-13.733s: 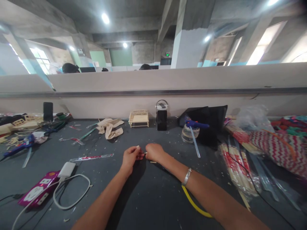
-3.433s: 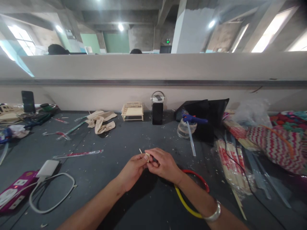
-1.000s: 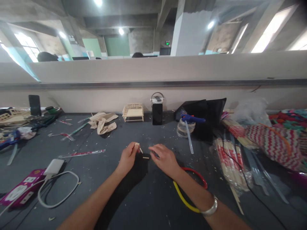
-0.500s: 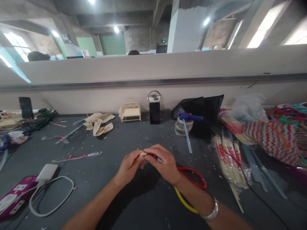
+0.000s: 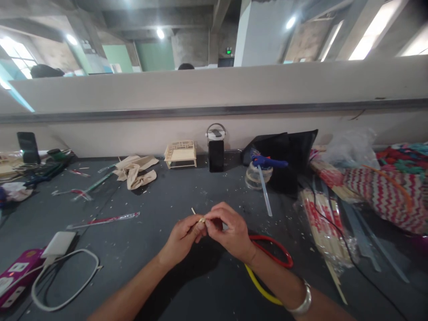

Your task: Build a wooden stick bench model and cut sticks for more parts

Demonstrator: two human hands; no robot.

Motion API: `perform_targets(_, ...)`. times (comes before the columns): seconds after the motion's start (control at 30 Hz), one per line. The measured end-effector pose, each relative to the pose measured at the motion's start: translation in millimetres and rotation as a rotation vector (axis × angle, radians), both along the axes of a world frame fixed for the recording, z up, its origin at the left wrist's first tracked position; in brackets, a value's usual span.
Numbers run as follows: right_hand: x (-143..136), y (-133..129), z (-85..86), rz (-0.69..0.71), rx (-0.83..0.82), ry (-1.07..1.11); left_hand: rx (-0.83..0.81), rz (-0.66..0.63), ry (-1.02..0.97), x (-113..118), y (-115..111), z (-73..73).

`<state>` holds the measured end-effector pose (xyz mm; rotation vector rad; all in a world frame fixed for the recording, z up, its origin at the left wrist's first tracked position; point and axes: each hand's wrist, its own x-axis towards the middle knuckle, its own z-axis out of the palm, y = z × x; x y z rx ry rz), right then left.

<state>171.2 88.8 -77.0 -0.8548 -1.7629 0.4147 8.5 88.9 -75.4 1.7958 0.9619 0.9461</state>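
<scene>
Both hands meet above the dark table at the centre. My left hand (image 5: 183,236) is closed, with thumb and fingers pinching a small pale wooden piece (image 5: 201,220). A thin stick end (image 5: 193,211) pokes up past its fingers. Fingertips of my right hand (image 5: 230,229) are pinched at the right side of the same piece, which they mostly hide. Beneath my right forearm lie a red loop (image 5: 287,258) and a yellow curved part (image 5: 262,287), partly covered. Beyond the hands stands a miniature wooden bench (image 5: 181,154).
A blue glue gun (image 5: 270,162) rests on a glass jar (image 5: 256,178), its glue stick sticking out. Bagged wooden sticks (image 5: 323,218) lie right. A phone (image 5: 216,156) stands at the back. Crumpled beige cloth (image 5: 135,171), a purple power strip (image 5: 20,272) and a white cable (image 5: 93,278) are left.
The small piece has been turned between my fingers, so a thin stick end now shows above my left hand. My right fingertips have shifted to its right side. The view has moved slightly.
</scene>
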Motion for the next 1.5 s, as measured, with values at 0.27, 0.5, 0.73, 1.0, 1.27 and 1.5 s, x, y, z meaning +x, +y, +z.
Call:
perform_targets(0.27,-2,-2,1.6,-0.031,-0.032,0.016,-0.145,0.019,-0.160,7,-2,-0.6)
perform_targets(0.5,1,4,1.3,-0.074,-0.189,0.030,-0.077,0.184,-0.096,-7,14,-6.9)
perform_targets(0.73,5,15,-16.9,-0.164,-0.241,-0.279,0.118,0.437,0.132,-35,43,-22.5)
perform_targets(1.0,-5,22,-12.4,-0.194,-0.362,-0.563,-0.008,0.467,-0.026,-32,47,-30.8)
perform_targets(1.27,-39,60,-11.4,-0.190,-0.535,-0.536,-0.395,0.258,-0.463,-22,35,-20.4)
perform_targets(1.5,-24,40,-3.4,-0.129,-0.630,-0.215,-0.774,0.198,-0.741,-10,22,-15.8)
